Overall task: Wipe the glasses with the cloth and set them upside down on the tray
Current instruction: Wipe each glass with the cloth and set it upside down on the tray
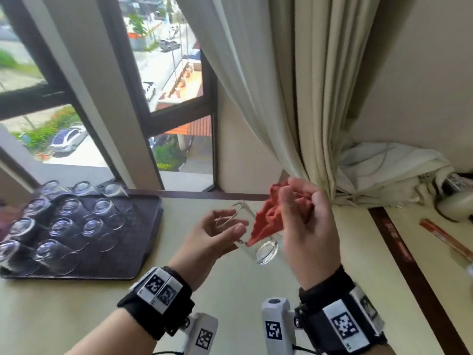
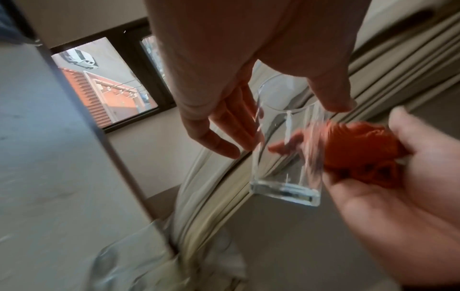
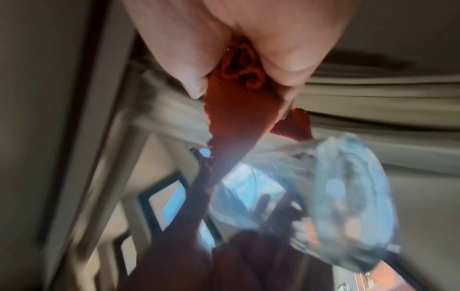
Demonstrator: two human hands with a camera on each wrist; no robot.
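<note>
My left hand (image 1: 230,226) grips a clear glass (image 1: 266,251) near its rim and holds it tilted above the table, its thick base towards me. My right hand (image 1: 294,203) clutches a bunched red cloth (image 1: 266,221), whose loose end hangs against the glass's side. The left wrist view has the glass (image 2: 286,161) between thumb and fingers (image 2: 224,130), the cloth (image 2: 356,149) beside it. In the right wrist view the cloth (image 3: 236,110) shows sharp and the glass (image 3: 348,196) is blurred. At left, a dark tray (image 1: 143,226) carries several upturned glasses (image 1: 69,208).
The cream table (image 1: 76,308) runs along a window (image 1: 163,73). A pale curtain (image 1: 294,98) hangs just behind my right hand. A crumpled white bundle (image 1: 384,170) and a red stick-like item (image 1: 445,237) lie at the right.
</note>
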